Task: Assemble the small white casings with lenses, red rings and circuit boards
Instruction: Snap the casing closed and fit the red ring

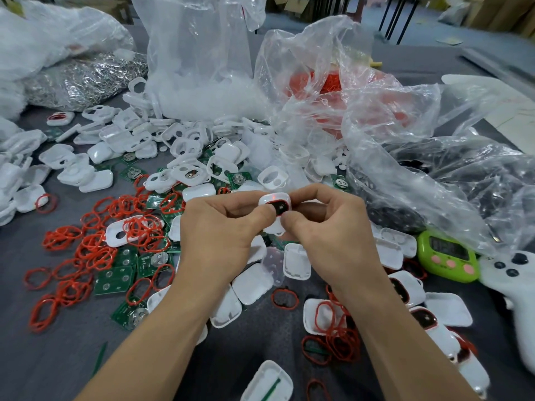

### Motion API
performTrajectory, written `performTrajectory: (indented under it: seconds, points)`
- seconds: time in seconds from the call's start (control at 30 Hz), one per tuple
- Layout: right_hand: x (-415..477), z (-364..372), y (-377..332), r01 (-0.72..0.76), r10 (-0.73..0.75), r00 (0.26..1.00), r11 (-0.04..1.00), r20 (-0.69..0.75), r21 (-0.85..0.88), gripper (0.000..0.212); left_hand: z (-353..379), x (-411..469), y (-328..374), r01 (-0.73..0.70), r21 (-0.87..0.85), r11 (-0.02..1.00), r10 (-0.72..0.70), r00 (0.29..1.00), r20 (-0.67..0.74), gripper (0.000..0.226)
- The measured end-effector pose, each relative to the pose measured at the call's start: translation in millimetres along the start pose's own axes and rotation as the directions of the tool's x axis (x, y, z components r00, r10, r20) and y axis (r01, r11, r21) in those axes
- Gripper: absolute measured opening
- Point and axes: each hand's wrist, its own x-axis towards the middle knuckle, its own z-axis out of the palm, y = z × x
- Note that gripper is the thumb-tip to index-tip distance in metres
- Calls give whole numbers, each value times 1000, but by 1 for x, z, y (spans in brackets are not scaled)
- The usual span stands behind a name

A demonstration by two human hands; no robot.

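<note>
Left hand (220,227) and right hand (327,227) together pinch a white casing (275,204), seemingly red-ringed

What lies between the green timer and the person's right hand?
Head view: white casing halves lie between the green timer and the right hand, which holds a casing.

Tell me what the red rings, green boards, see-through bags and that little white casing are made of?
Red rings: probably rubber, thin, matte, flopped into uneven loops. Green boards: stiff circuit board, flat, with shiny metal discs. Bags: thin clear plastic film, crinkled and glossy. White casing: hard smooth plastic, it seems, with soft highlights.
</note>
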Motion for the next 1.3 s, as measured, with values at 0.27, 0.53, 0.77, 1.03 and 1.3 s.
performTrajectory:
  seconds: [0.27,0.53,0.77,1.03,1.3]
  points:
    - [1,0,1,58,-60,998,993,-22,-100,19,5,-9,1,-111,224,968,131,989,-75,25]
    - [-2,7,4,36,-42,998,993,-56,-113,21,8,-12,1,-72,254,964,121,976,-181,16]
    - [-2,7,4,45,-53,998,985,-40,-166,20,8,-12,2,-59,353,934,135,972,-194,14]
    - [-4,10,5,50,-57,998,978,-26,-200,24,8,-10,-2,-80,454,887,118,992,-55,15]
    - [-2,11,9,81,-96,995,927,-23,-366,21,10,-7,-13,-93,464,881,126,991,-41,19]
